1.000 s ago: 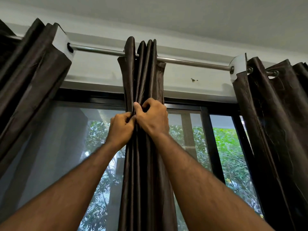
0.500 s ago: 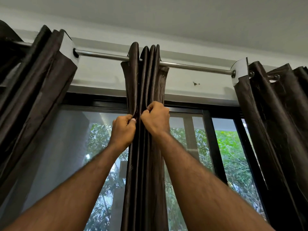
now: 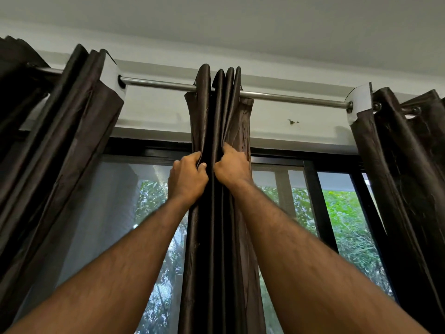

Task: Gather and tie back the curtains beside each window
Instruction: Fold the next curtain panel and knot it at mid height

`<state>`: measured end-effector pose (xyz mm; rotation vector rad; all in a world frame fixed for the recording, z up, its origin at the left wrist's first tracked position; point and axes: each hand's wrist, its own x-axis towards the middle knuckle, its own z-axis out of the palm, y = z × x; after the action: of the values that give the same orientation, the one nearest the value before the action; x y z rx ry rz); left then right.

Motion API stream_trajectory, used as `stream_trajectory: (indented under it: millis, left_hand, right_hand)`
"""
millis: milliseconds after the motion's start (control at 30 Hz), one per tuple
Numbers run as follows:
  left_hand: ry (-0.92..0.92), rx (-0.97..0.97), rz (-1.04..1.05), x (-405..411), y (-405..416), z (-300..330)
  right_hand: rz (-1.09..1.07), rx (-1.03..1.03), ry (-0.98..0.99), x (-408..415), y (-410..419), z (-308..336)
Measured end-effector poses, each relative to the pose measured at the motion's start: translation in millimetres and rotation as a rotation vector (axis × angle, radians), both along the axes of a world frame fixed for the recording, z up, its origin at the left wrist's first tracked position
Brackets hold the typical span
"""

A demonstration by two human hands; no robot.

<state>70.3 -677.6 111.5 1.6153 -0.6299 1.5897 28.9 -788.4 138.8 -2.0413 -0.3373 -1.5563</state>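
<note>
Left hand (image 3: 187, 178) and right hand (image 3: 232, 167) curled tight into centre curtain (image 3: 218, 121) folds (no tie seen); uneven tugging risked pleats slipping.

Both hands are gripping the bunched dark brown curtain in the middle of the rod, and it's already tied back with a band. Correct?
Not quite. The head view shows no band: the middle curtain hangs bunched but untied. The left hand and right hand do grip its folds below the rod.
</note>
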Motion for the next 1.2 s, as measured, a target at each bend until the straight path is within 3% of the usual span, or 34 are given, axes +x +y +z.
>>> stream_trajectory:
  millis: [267, 467, 600, 933, 1200]
  left_hand:
    - [-0.116, 0.035, -0.144, 12, 17, -21]
    - [-0.013, -0.037, -0.241, 32, -1, -79]
    - [0.022, -0.065, -0.311, 30, -6, -137]
    - [0.225, -0.212, -0.398, 6, -12, -326]
    - [0.479, -0.283, -0.329, -3, 6, -453]
  right_hand:
    - [0.157, -0.205, 0.013, 11, 26, 9]
    - [0.384, 0.034, -0.042, 22, -7, -64]
    - [0.517, 0.072, -0.029, 18, -19, -123]
    - [0.562, 0.154, -0.035, 14, -22, -336]
    - [0.246, 0.054, 0.019, 7, -12, -472]
